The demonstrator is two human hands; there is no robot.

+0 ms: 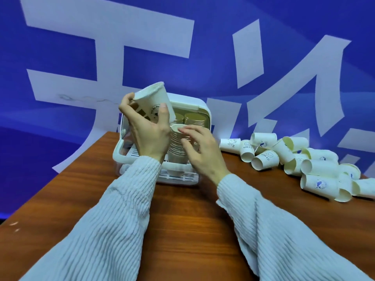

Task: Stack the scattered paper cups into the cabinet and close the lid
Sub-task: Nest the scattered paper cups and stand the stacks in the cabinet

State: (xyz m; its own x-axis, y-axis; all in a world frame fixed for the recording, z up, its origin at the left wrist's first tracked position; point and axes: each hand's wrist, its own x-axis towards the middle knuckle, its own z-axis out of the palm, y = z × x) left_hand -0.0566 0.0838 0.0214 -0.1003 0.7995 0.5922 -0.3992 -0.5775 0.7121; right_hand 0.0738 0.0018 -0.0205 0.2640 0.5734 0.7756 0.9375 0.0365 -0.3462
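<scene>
Left hand (149, 134) hides cabinet (200, 110) interior – stack (176, 147) base unclear.

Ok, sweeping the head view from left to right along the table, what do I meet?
White plastic cabinet handle → left hand gripping a white paper cup → nested stack of paper cups inside the white plastic cabinet, right hand touching its top → pile of scattered white paper cups.

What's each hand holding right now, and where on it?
The left hand grips one paper cup by its side wall, base end up. The right hand grips nothing; its fingertips rest on the cup stack in the cabinet.
</scene>
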